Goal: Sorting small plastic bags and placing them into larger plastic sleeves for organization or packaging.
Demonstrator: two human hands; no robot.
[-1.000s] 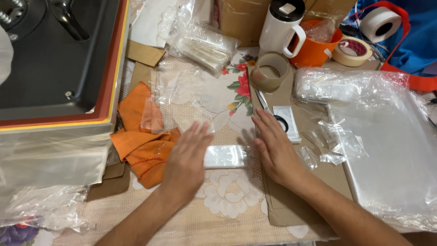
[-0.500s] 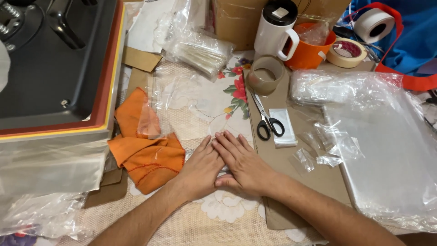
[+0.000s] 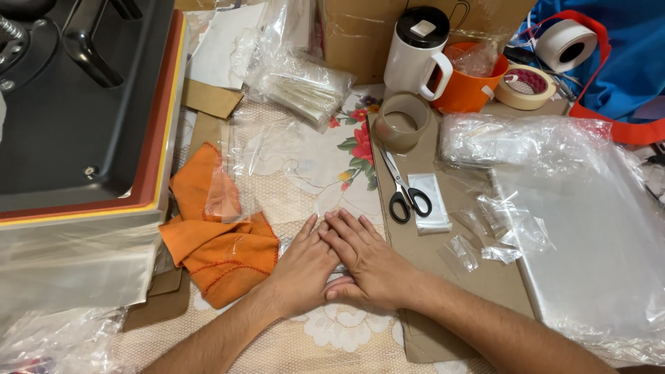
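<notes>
My left hand (image 3: 305, 266) and my right hand (image 3: 364, 256) lie flat side by side on the floral tablecloth (image 3: 346, 325), with the right fingers partly over the left. Both palms press down on a small clear plastic packet (image 3: 283, 245). Only a sliver of it shows at the left hand's edge; the rest is hidden under the hands. An orange cloth (image 3: 218, 242) lies just left of my left hand.
Black-handled scissors (image 3: 404, 194) and a small clear bag (image 3: 427, 201) rest on a cardboard sheet (image 3: 429, 305) to the right. A brown tape roll (image 3: 402, 121), white mug (image 3: 414, 52) and orange cup (image 3: 471, 79) stand behind. A stack of clear bags (image 3: 589, 228) fills the right, a black machine (image 3: 76, 118) the left.
My hands were apart at the two ends of the clear packet. They slid together over it and now cover it almost fully.
</notes>
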